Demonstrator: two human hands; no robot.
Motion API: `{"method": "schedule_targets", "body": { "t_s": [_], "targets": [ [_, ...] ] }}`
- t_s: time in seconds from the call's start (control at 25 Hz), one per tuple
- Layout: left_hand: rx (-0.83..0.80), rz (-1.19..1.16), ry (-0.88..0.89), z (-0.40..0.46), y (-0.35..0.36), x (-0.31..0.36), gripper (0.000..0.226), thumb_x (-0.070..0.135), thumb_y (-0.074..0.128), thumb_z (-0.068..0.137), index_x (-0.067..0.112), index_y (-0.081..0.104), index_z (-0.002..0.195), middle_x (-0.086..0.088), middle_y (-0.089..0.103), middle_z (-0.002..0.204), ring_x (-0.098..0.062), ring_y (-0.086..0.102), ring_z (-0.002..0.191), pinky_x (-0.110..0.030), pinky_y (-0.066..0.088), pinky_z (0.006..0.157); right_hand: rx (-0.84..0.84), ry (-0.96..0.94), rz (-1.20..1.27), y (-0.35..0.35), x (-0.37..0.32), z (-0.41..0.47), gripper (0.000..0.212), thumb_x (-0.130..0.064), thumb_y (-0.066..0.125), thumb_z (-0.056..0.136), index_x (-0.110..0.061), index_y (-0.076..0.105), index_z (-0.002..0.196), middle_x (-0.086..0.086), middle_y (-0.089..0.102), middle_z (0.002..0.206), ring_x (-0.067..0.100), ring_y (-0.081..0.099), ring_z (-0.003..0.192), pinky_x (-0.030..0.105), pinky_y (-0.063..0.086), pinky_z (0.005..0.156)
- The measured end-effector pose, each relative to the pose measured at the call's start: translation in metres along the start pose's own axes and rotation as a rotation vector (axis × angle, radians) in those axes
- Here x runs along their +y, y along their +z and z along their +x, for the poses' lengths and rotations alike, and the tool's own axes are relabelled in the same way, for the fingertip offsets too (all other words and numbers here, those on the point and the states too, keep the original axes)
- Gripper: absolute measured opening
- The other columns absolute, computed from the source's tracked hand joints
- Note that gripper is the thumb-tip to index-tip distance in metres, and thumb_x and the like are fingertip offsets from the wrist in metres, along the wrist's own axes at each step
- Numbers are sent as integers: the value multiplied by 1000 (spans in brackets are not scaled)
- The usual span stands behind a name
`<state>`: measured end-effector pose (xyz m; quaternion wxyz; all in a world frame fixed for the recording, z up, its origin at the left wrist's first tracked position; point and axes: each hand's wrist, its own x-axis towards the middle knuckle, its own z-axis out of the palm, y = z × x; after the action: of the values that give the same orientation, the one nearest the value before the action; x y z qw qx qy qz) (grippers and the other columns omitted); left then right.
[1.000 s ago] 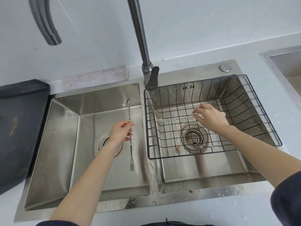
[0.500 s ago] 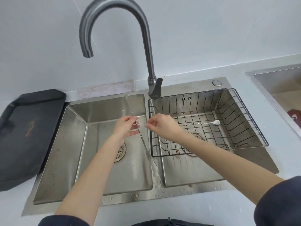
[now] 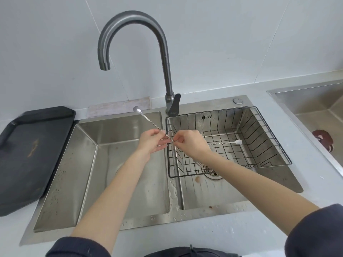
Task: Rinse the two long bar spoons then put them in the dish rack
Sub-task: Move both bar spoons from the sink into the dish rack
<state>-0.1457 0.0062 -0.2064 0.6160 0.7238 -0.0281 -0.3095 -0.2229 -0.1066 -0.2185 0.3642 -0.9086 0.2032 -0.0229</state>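
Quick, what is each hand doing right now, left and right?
Left hand: closed on the bar spoon, which is over the left basin.
Right hand: fingers pinched on the same spoon's lower shaft, by the dish rack.

Kitchen: double sink (image 3: 130, 182), faucet (image 3: 163, 52)

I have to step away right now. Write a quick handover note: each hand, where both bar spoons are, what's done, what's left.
Left hand: pinching the second bar spoon mid-shaft over the left basin, bowl end up toward the back rim.
Right hand: at the dish rack's left edge, fingertips closing on the same spoon's lower shaft; whether its grip is firm cannot be told.
First bar spoon: lying flat in the rack, bowl end to the right.
Faucet: no water visible.
Done: one spoon racked.
Left: pass the held spoon to the right hand and lay it in the rack. Rinsing of it cannot be confirmed.
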Motion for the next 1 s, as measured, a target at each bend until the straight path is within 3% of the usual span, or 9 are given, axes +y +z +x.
{"method": "schedule_targets", "body": {
  "t_s": [0.2,0.4,0.52,0.64,0.76,0.88,1.0],
  "targets": [
    [-52,94,0,5,13,0,15,16,52,92,16,55,78,-1,64,83,5,65,48,-13,52,60,17,12,-60,-9,16,3,21,-20,55,87,-15,69,102,6,74,99,27,65,96,38,54,86],
    [-98,176,21,11,22,-2,13,18,49,93,18,56,82,0,64,88,-4,63,68,-17,48,69,40,18,-117,-20,30,6,21,-16,54,87,-14,70,101,8,74,97,27,66,96,38,54,86],
    [-101,215,42,17,27,-6,9,18,50,93,16,58,88,4,63,79,5,64,54,-18,46,65,48,21,-145,-27,37,7,21,-15,54,88,-14,71,100,8,74,96,27,66,95,39,54,86],
    [-72,432,173,26,34,-11,9,17,53,90,15,61,87,2,65,71,9,60,44,-20,46,61,51,42,-188,-35,47,6,21,-16,54,88,-14,71,100,6,74,96,27,65,96,38,54,84],
    [-26,739,378,26,46,-13,17,22,54,89,14,68,93,-2,71,86,-8,65,71,-26,51,73,51,72,-260,-43,60,6,22,-17,52,89,-18,70,101,6,73,99,28,64,97,37,54,81],
    [-49,960,569,23,62,-10,21,22,51,90,15,66,104,0,67,101,-12,57,89,-29,46,84,27,90,-336,-50,74,5,22,-19,52,90,-21,70,101,5,71,104,29,63,100,37,51,80],
    [-133,1174,630,32,78,-13,27,23,49,92,16,62,114,-2,63,115,-20,52,108,-33,41,93,11,92,-363,-56,87,2,21,-23,52,90,-22,70,102,1,69,107,28,61,102,37,50,81]
  ]
}}
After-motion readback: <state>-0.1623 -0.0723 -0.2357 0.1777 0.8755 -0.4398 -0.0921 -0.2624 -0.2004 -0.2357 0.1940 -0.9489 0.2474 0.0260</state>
